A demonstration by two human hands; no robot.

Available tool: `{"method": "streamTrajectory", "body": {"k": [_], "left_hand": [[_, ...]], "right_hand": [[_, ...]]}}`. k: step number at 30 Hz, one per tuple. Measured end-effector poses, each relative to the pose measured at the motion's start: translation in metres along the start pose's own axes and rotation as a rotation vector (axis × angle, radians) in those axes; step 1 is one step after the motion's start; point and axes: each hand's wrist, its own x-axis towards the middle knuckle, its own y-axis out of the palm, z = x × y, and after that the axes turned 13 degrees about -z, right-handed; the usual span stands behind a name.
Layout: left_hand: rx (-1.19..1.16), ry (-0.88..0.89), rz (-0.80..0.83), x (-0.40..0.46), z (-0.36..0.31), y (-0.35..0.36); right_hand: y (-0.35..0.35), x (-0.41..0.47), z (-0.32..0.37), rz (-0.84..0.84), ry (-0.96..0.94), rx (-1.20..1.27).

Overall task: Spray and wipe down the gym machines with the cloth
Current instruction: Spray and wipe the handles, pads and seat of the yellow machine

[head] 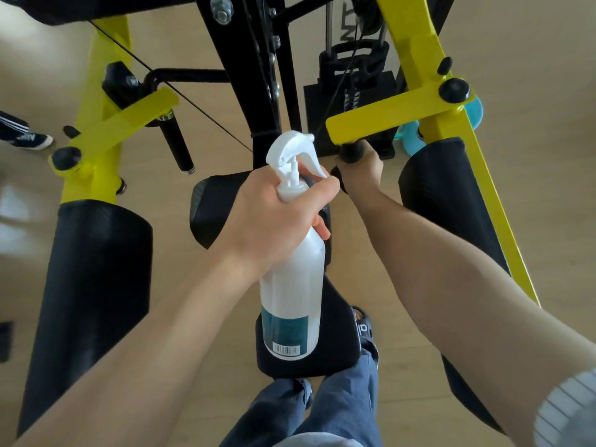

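Observation:
My left hand (277,217) grips the neck of a white spray bottle (292,295) with a teal label, its trigger head pointing right, over the machine's black seat (309,359). My right hand (361,171) is wrapped round the black handle (351,153) under the right yellow lever arm (387,114). A dark edge shows under the right hand's fingers; whether that is the cloth I cannot tell. The gym machine has a yellow and black frame (258,75) in the middle.
Black arm pads stand at the left (93,285) and right (451,201). A second yellow lever (122,121) with a free black handle (179,146) is at the left. The weight stack (351,85) stands behind. Another person's shoe (32,140) shows at far left. Wooden floor lies all round.

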Motion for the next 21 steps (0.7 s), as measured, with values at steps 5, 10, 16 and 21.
{"method": "streamTrajectory", "body": {"k": [5, 10, 16, 21], "left_hand": [[-0.040, 0.002, 0.007, 0.001, 0.001, -0.003], [-0.072, 0.023, -0.024, 0.001, 0.008, 0.000], [-0.078, 0.014, -0.012, -0.006, 0.003, -0.005], [-0.091, -0.003, -0.087, -0.025, 0.011, -0.029]], "right_hand": [[-0.001, 0.008, -0.023, 0.121, 0.271, -0.146], [-0.003, -0.051, -0.084, 0.257, 0.821, 0.277], [-0.022, -0.084, -0.007, 0.412, 0.988, 0.695], [-0.068, -0.101, 0.035, 0.205, 0.923, 0.885]]}}
